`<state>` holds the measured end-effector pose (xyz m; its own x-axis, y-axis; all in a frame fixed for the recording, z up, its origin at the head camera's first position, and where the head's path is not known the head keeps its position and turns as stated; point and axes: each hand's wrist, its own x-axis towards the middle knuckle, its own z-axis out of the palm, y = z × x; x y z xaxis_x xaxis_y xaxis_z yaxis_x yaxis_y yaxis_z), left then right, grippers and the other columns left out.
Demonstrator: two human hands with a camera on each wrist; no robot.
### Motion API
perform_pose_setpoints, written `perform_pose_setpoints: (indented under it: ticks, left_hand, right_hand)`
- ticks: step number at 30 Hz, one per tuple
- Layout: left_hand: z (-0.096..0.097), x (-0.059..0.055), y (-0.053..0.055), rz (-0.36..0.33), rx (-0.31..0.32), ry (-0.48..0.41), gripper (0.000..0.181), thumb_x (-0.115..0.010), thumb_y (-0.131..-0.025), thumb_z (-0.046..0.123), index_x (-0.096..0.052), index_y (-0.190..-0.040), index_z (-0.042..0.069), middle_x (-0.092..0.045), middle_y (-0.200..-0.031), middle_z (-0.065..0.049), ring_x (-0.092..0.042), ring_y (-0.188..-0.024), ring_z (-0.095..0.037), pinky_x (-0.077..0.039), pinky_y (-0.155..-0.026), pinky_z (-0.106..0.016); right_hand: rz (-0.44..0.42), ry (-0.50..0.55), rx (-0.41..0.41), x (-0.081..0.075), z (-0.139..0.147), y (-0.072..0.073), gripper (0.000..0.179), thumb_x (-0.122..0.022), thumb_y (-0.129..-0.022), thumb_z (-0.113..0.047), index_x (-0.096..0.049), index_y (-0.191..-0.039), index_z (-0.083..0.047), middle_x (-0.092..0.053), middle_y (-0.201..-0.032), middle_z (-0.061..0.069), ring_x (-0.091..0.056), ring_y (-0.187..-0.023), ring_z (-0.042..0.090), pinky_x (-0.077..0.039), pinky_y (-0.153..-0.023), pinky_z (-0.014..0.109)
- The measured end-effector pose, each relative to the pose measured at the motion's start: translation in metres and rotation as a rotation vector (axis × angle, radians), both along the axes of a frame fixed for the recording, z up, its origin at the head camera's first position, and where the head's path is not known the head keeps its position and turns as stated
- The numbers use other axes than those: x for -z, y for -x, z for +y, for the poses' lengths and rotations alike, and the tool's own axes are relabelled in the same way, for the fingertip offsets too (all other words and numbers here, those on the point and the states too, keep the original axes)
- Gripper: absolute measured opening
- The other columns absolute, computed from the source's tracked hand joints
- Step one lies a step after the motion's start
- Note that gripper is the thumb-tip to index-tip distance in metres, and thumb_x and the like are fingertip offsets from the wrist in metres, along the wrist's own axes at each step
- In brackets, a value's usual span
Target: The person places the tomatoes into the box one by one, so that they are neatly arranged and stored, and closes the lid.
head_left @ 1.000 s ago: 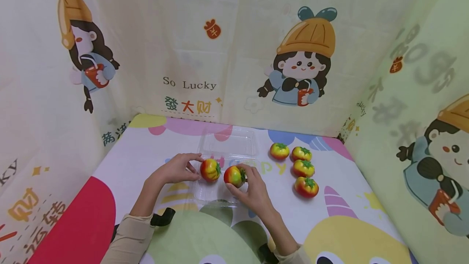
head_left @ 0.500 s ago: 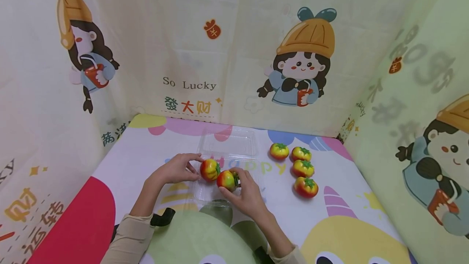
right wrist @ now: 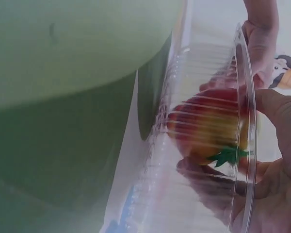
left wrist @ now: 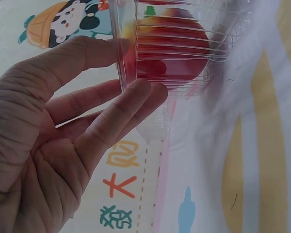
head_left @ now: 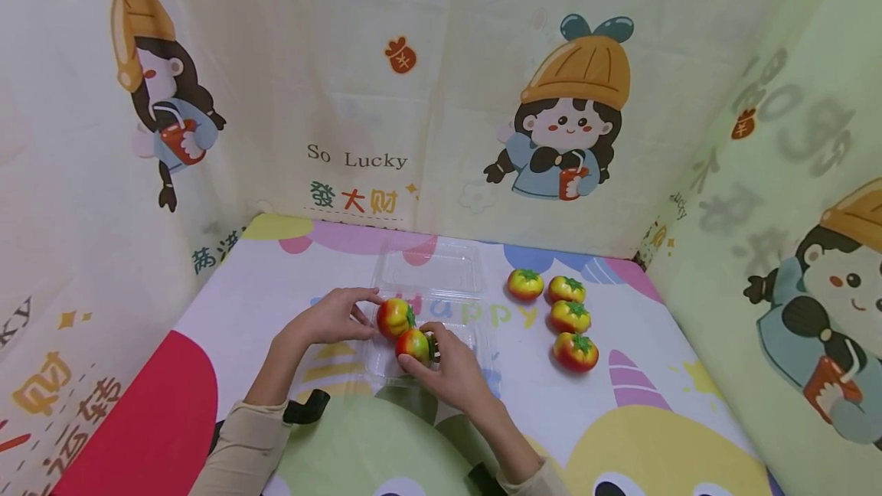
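A clear plastic clamshell box (head_left: pixel 458 343) lies with its lid (head_left: pixel 430 266) folded back. My left hand (head_left: pixel 335 318) pinches the box's left rim; in the left wrist view its fingers (left wrist: pixel 119 104) lie against the wall. One tomato-like fruit (head_left: pixel 394 315), red and yellow with a green leafy top, sits inside close to that hand. With thumb and fingers my right hand (head_left: pixel 455 370) grips a second such fruit (head_left: pixel 412 346) inside the box, nearer the front and touching or nearly touching the first. Through the ribbed wall, the right wrist view shows this gripped fruit (right wrist: pixel 208 124) on its side.
Several more fruits of the same kind stand to the right of the box, among them a front one (head_left: pixel 576 352) and a back one (head_left: pixel 526 284). A printed cloth covers the table (head_left: pixel 276 312), and a patterned curtain (head_left: pixel 448 136) rises behind it.
My right hand has moved left and towards the front with its fruit, bringing it from the box's middle to beside the first fruit. The left hand stays in place.
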<state>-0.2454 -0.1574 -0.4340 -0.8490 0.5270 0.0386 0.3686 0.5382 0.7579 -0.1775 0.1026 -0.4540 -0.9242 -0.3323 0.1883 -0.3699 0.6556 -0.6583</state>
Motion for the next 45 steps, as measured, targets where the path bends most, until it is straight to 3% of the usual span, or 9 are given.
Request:
perform_pose_setpoints:
  ticks: [4,11,18,23,30,45]
  left_hand:
    - [0.000,-0.001,0.000,-0.017,-0.001,-0.001,0.057,-0.078,-0.086,0.012,-0.060,-0.138,-0.001,-0.050,-0.150,-0.026,-0.073,-0.094,-0.019,-0.061,-0.072,-0.028]
    - [-0.001,0.000,0.001,-0.044,-0.019,-0.010,0.055,-0.079,-0.086,0.011,-0.060,-0.136,0.000,-0.066,-0.128,-0.020,-0.073,-0.093,-0.021,-0.062,-0.074,-0.031]
    - [-0.002,0.001,0.001,-0.033,-0.020,-0.008,0.057,-0.081,-0.086,0.013,-0.060,-0.136,-0.005,-0.063,-0.134,-0.023,-0.074,-0.095,-0.023,-0.063,-0.076,-0.033]
    - [-0.002,0.000,0.001,-0.037,-0.019,-0.003,0.057,-0.081,-0.087,0.014,-0.059,-0.136,-0.007,-0.061,-0.138,-0.025,-0.075,-0.097,-0.024,-0.063,-0.077,-0.033]
    - [-0.002,0.002,0.002,-0.059,-0.013,-0.020,0.060,-0.081,-0.087,0.015,-0.058,-0.137,-0.008,-0.061,-0.137,-0.026,-0.074,-0.096,-0.023,-0.063,-0.077,-0.033]
    - [-0.001,0.001,0.002,-0.031,-0.003,-0.021,0.056,-0.081,-0.087,0.014,-0.060,-0.134,-0.008,-0.060,-0.138,-0.028,-0.075,-0.094,-0.023,-0.063,-0.075,-0.032]
  right_hand:
    - [-0.018,-0.019,-0.007,0.000,-0.005,-0.001,0.057,-0.073,-0.091,-0.048,-0.057,-0.130,-0.010,-0.067,-0.104,0.003,-0.059,-0.080,0.019,-0.052,-0.066,0.024]
    - [-0.035,-0.042,-0.018,-0.001,-0.013,-0.001,0.058,-0.073,-0.091,-0.048,-0.057,-0.131,-0.009,-0.059,-0.085,-0.002,-0.052,-0.071,0.013,-0.044,-0.058,0.021]
    - [-0.031,-0.051,-0.034,-0.003,-0.018,-0.001,0.054,-0.071,-0.094,-0.046,-0.057,-0.129,-0.009,-0.055,-0.075,-0.002,-0.048,-0.064,0.010,-0.042,-0.055,0.021]
    - [-0.025,-0.043,-0.053,-0.003,-0.021,-0.002,0.051,-0.070,-0.095,-0.046,-0.057,-0.127,-0.009,-0.063,-0.085,-0.001,-0.057,-0.071,0.012,-0.050,-0.062,0.021]
    - [-0.053,-0.010,-0.087,-0.005,-0.024,-0.005,0.049,-0.071,-0.095,-0.043,-0.058,-0.126,-0.007,-0.072,-0.109,0.010,-0.072,-0.091,0.021,-0.060,-0.076,0.027]
    - [-0.018,-0.035,-0.038,-0.004,-0.015,-0.006,0.056,-0.068,-0.096,-0.046,-0.058,-0.134,-0.006,-0.069,-0.124,0.014,-0.069,-0.102,0.029,-0.061,-0.082,0.041]
